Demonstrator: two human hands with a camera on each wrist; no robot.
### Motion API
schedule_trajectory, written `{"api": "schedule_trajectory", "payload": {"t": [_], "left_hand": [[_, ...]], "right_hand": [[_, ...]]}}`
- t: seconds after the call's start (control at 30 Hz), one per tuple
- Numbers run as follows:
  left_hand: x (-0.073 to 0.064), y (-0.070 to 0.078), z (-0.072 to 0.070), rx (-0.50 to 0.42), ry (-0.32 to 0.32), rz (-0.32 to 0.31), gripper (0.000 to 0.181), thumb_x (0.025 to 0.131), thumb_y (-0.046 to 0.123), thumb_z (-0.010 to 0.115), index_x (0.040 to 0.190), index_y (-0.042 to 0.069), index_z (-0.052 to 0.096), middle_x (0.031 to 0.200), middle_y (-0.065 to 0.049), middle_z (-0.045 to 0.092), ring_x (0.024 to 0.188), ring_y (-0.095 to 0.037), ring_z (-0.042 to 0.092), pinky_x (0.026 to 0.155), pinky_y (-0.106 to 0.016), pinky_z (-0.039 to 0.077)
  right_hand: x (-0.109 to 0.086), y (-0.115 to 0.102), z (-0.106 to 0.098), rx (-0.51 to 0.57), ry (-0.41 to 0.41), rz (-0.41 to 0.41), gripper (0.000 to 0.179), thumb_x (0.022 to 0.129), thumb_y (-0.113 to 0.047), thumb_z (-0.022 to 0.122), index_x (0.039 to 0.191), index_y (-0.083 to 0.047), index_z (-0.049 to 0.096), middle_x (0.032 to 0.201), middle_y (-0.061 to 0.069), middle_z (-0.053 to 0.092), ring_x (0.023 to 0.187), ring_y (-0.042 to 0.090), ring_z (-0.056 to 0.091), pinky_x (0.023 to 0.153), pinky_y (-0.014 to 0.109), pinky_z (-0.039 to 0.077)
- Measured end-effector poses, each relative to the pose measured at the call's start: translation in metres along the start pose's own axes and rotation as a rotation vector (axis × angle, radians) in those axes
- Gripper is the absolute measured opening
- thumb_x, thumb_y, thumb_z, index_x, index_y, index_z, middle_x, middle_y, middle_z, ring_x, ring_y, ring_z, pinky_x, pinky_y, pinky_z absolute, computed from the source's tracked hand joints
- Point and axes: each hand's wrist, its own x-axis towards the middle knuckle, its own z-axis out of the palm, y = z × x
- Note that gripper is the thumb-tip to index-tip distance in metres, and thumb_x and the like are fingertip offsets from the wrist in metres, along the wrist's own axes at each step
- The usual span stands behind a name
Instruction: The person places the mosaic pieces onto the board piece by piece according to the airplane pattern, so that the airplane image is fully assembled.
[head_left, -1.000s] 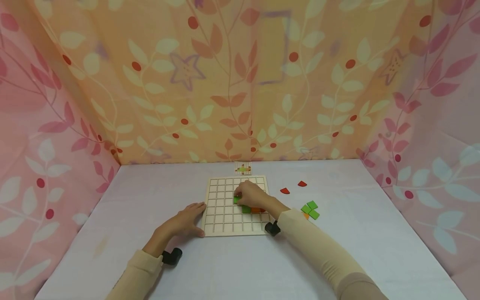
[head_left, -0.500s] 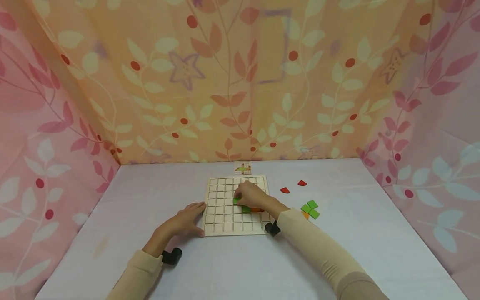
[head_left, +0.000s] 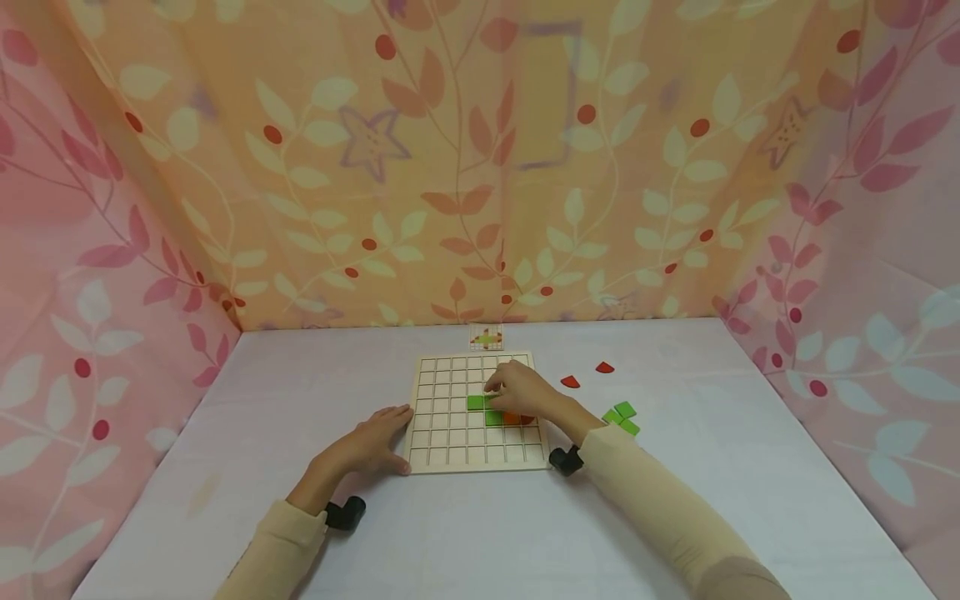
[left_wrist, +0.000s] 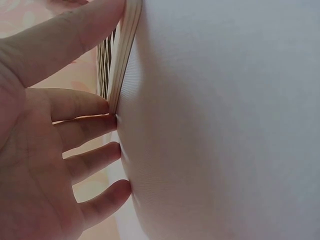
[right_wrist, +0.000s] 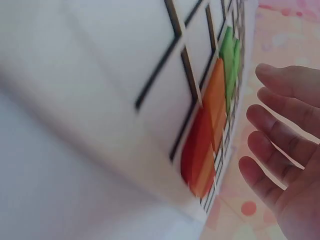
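Observation:
A pale wooden grid board lies on the table. My left hand rests at its left side; in the left wrist view, straight fingertips and thumb meet the table and the board's edge. Just over the board's grid hovers my right hand, fingers loosely bent with nothing between them in the right wrist view. Under and beside it sit a green square tile, a second green tile, an orange tile and a red rounded tile, partly covered by the hand in the head view.
Several loose green tiles lie right of the board, near the right sleeve. Two red fan-shaped tiles are farther back. A small pattern card stands behind the board, before a floral curtain.
My right hand has let go of the green tile, which stays in its cell, and has shifted right. The sleeve now covers the loose orange piece. My left hand has stayed put.

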Motion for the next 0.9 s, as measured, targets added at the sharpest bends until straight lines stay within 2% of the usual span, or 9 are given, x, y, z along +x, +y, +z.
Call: {"api": "schedule_trajectory", "payload": {"t": [0.07, 0.1, 0.3, 0.53, 0.7, 0.9], "left_hand": [[0.000, 0.000, -0.001, 0.000, 0.000, -0.001, 0.093, 0.072, 0.022, 0.085, 0.147, -0.003, 0.036, 0.156, -0.020, 0.033, 0.145, -0.042, 0.025, 0.112, -0.065, 0.026], [0.000, 0.000, -0.001, -0.002, -0.002, -0.004, 0.093, 0.072, 0.022, 0.085, 0.148, -0.003, 0.036, 0.157, -0.020, 0.033, 0.146, -0.042, 0.025, 0.112, -0.065, 0.026], [0.000, 0.001, 0.000, -0.002, -0.005, -0.012, 0.094, 0.072, 0.023, 0.085, 0.148, -0.003, 0.036, 0.157, -0.020, 0.032, 0.146, -0.042, 0.025, 0.113, -0.064, 0.025], [0.001, 0.001, 0.000, 0.006, -0.008, -0.022, 0.093, 0.074, 0.024, 0.084, 0.149, -0.001, 0.035, 0.158, -0.018, 0.031, 0.147, -0.040, 0.023, 0.114, -0.062, 0.025], [0.001, 0.000, 0.000, 0.010, -0.013, -0.027, 0.092, 0.075, 0.024, 0.083, 0.149, 0.000, 0.034, 0.159, -0.017, 0.030, 0.147, -0.040, 0.023, 0.115, -0.062, 0.025], [-0.002, 0.001, -0.001, 0.008, -0.012, -0.023, 0.093, 0.074, 0.024, 0.084, 0.149, -0.001, 0.035, 0.158, -0.018, 0.031, 0.147, -0.041, 0.024, 0.114, -0.062, 0.025]], "right_hand": [[-0.004, 0.003, -0.006, 0.008, -0.004, 0.022, 0.021, 0.082, -0.012, 0.071, 0.101, -0.006, 0.077, 0.095, 0.004, 0.069, 0.087, 0.017, 0.057, 0.085, 0.036, 0.051], [-0.006, 0.005, -0.008, 0.001, 0.001, 0.021, 0.022, 0.082, -0.012, 0.070, 0.101, -0.005, 0.076, 0.094, 0.004, 0.069, 0.086, 0.017, 0.056, 0.080, 0.033, 0.051], [-0.020, 0.018, -0.020, -0.053, 0.006, 0.023, 0.020, 0.085, -0.016, 0.071, 0.102, -0.006, 0.076, 0.094, 0.005, 0.068, 0.086, 0.018, 0.056, 0.081, 0.032, 0.050], [-0.036, 0.031, -0.040, 0.031, 0.025, 0.093, 0.022, 0.086, -0.016, 0.073, 0.105, -0.005, 0.075, 0.097, 0.006, 0.069, 0.093, 0.025, 0.058, 0.084, 0.038, 0.050], [-0.046, 0.042, -0.048, 0.036, 0.046, 0.122, 0.025, 0.086, -0.016, 0.073, 0.108, -0.004, 0.074, 0.099, 0.006, 0.070, 0.097, 0.028, 0.061, 0.087, 0.041, 0.052], [-0.059, 0.054, -0.051, 0.047, 0.061, 0.166, 0.025, 0.086, -0.016, 0.073, 0.108, -0.003, 0.073, 0.098, 0.007, 0.070, 0.093, 0.026, 0.061, 0.083, 0.039, 0.053]]}}
